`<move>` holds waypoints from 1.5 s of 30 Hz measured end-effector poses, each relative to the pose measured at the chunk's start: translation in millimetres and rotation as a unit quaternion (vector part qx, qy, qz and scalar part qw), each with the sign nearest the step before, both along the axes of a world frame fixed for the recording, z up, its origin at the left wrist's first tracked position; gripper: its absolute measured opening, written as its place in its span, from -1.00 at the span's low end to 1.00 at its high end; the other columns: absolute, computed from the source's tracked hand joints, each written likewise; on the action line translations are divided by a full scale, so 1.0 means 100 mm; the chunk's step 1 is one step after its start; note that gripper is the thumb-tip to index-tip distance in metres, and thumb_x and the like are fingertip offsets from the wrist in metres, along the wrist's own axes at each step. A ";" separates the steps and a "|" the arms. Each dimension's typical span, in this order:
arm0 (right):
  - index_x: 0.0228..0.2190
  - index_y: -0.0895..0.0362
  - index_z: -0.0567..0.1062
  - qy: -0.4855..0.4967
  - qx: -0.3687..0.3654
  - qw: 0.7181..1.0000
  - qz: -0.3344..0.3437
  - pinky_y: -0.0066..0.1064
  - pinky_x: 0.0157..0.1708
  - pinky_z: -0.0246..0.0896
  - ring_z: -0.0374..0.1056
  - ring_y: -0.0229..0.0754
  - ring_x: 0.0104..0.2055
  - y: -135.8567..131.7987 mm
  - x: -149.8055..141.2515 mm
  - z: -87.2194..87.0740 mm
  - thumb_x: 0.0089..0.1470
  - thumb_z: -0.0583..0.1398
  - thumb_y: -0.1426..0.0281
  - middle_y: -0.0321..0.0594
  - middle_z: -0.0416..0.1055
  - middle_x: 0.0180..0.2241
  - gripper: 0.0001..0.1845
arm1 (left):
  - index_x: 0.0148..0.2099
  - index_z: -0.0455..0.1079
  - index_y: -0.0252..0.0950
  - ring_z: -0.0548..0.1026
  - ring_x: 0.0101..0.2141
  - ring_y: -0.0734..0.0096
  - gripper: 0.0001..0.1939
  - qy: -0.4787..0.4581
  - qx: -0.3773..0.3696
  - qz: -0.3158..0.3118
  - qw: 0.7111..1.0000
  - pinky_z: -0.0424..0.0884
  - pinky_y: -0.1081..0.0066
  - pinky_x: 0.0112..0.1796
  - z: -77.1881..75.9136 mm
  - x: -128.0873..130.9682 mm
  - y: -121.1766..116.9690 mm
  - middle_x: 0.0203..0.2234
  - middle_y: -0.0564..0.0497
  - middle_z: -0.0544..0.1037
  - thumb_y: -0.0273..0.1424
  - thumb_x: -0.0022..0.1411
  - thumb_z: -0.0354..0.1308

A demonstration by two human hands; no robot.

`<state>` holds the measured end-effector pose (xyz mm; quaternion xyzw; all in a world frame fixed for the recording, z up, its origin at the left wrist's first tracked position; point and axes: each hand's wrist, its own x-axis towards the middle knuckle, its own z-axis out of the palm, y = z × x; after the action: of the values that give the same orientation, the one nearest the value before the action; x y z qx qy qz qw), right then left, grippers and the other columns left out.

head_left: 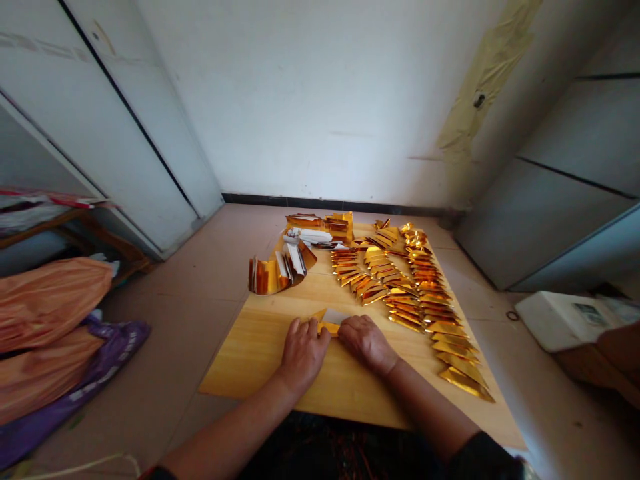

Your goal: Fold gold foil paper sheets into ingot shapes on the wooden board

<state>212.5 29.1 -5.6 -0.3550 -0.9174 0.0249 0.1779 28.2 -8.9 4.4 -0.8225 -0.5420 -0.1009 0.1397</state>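
- Both bare hands are down on a wooden board [240, 363], close together near the front edge, with a small gold foil piece [327, 327] sitting right between them.
- The left hand [303, 353] has its fingers together and bent down over the gold end. The right hand [367, 343] lies flatter, fingertips against the piece's pale, white-looking part. Neither is spread wide, but I can't tell if they're really pinching it or just pressing.
- The piece looks like it runs side to side across the board, pointed tip toward the left hand, which seems a touch nearer. Much of it is hidden under the fingers, so that's my best read.
- Ahead of the hands are rows of folded gold foil triangles [405, 287], and further left a curled bundle of gold strips [277, 273].
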 end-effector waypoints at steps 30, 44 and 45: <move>-0.44 0.12 0.49 -0.004 -0.242 0.957 -0.162 -0.54 -0.42 0.00 0.26 -0.33 -0.39 0.24 -0.14 0.26 0.05 0.22 0.32 -0.29 0.39 -0.37 -0.87 | 0.08 0.33 -0.12 0.40 -0.05 0.13 -0.66 0.031 -0.001 -0.036 0.999 0.26 0.11 -0.05 -0.12 -0.17 -0.10 -0.01 -0.21 0.44 -0.42 0.26 0.05; -0.43 0.12 0.47 -0.083 -0.185 0.960 -0.191 -0.49 -0.42 0.03 0.32 -0.27 -0.34 0.19 -0.24 0.29 0.11 0.15 0.35 -0.23 0.41 -0.35 -0.86 | 0.12 0.28 -0.22 0.34 0.04 0.09 -0.62 0.013 -0.034 -0.046 0.998 0.31 0.16 -0.05 -0.19 -0.21 -0.14 0.05 -0.27 0.37 -0.50 0.27 -0.02; -0.42 0.13 0.47 -0.089 -0.183 0.960 -0.194 -0.49 -0.41 0.04 0.33 -0.26 -0.33 0.18 -0.25 0.29 0.12 0.14 0.36 -0.21 0.41 -0.35 -0.85 | 0.13 0.28 -0.22 0.34 0.04 0.10 -0.62 0.005 -0.034 -0.049 0.998 0.31 0.16 -0.05 -0.20 -0.21 -0.14 0.06 -0.27 0.36 -0.50 0.27 -0.03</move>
<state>187.6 47.4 23.9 -0.5535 -0.8228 0.1258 0.0284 7.2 -22.8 -15.3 -0.8527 -0.5037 -0.0850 0.1097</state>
